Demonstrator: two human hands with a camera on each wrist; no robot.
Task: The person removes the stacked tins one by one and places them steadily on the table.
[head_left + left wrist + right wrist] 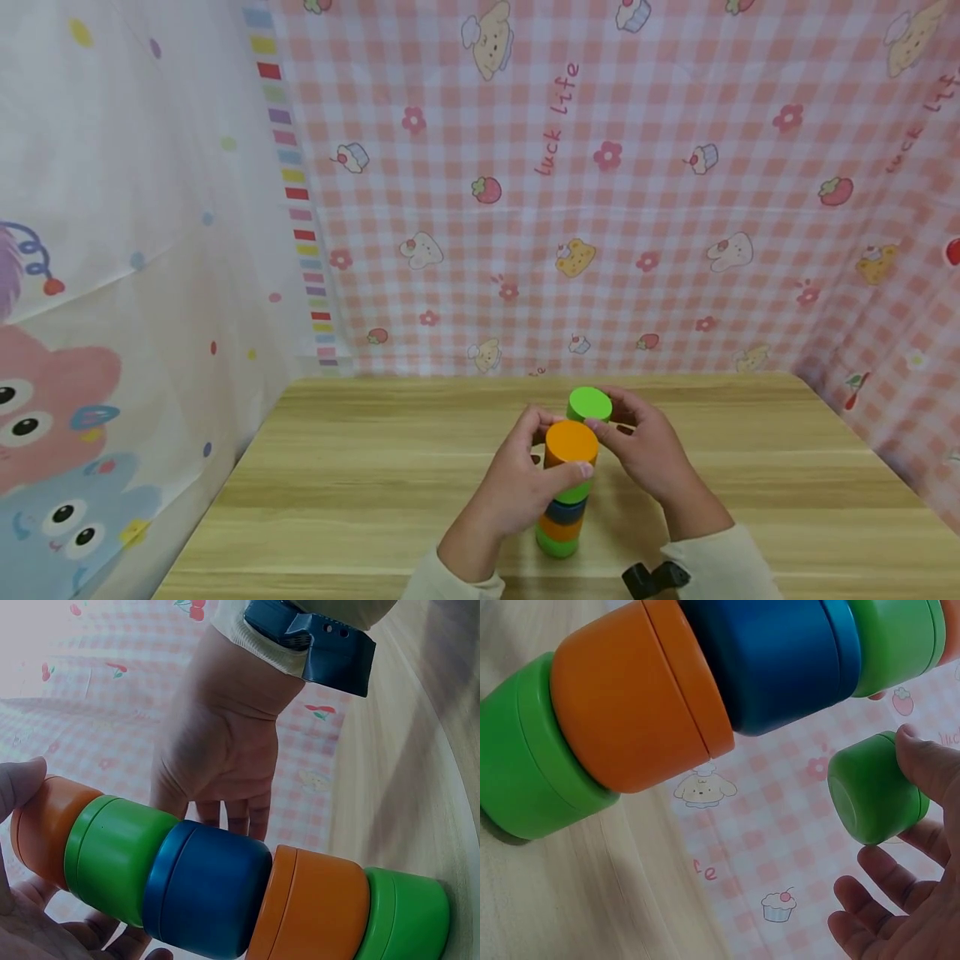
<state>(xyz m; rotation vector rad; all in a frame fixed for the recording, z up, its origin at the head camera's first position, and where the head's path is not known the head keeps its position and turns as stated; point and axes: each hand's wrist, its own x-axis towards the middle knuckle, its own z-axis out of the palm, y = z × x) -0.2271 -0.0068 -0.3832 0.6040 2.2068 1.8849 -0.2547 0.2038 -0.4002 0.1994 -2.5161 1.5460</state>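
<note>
A column of small lidded jars stands upright on the table. From the bottom it runs green [405, 915], orange [311, 907], dark blue [210, 889], green [120, 855] and orange [572, 442]. My left hand [513, 483] grips the column's top, thumb and fingers on opposite sides of the upper orange jar. Behind that top, my right hand [652, 450] pinches a separate green jar [874, 787] between thumb and fingers. The right wrist view shows this jar held off the table, apart from the column.
The wood-grain table [360, 492] reaches back to a pink checked cloth [450, 217] hung behind it. On the left hangs a white cloth [187, 275] with cartoon figures. A black wrist device [654, 578] sits by the right sleeve.
</note>
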